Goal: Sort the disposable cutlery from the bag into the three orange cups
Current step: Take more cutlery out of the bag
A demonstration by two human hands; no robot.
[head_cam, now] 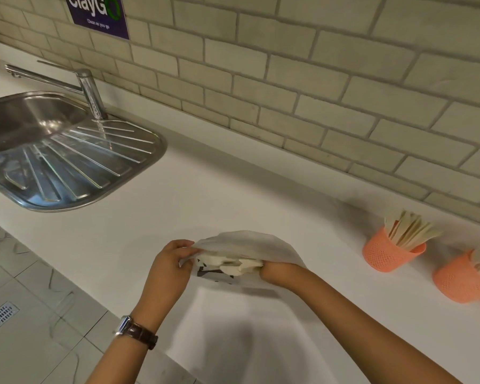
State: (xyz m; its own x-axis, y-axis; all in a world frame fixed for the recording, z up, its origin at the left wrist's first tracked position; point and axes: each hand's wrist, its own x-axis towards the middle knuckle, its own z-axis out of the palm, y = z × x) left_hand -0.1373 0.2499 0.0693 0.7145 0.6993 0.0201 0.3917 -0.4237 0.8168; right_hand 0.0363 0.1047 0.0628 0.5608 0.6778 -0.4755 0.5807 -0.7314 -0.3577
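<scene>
In the head view, a white bag (pixel 247 245) is seen lying on the white counter (pixel 205 195), in front of the person and near the counter's front edge. The bag's upper edge is pinched between the thumb and curled fingers of the left hand (pixel 172 261) and held lifted, so that the mouth is open. A heap of pale cutlery (pixel 233 266) is visible inside the opening. The right hand (pixel 272 268) is pushed into the mouth from the right, against the cutlery. Its fingers are covered by the bag, so it cannot be told how far they are curled or whether anything is gripped.

Well to the right of the bag, close to the wall, a first orange cup (pixel 391 256) is stood upright with pale utensil handles fanned out of it. A second orange cup (pixel 460 284) is placed just beside it, cut off by the right edge and also filled with utensils.

A watch (pixel 136 329) with a dark strap is worn on the left wrist. A steel sink (pixel 67 151) with a tap (pixel 89 90) is set into the counter at the far left, and a purple sign (pixel 97 15) is fixed to the tiled wall (pixel 316 79).
</scene>
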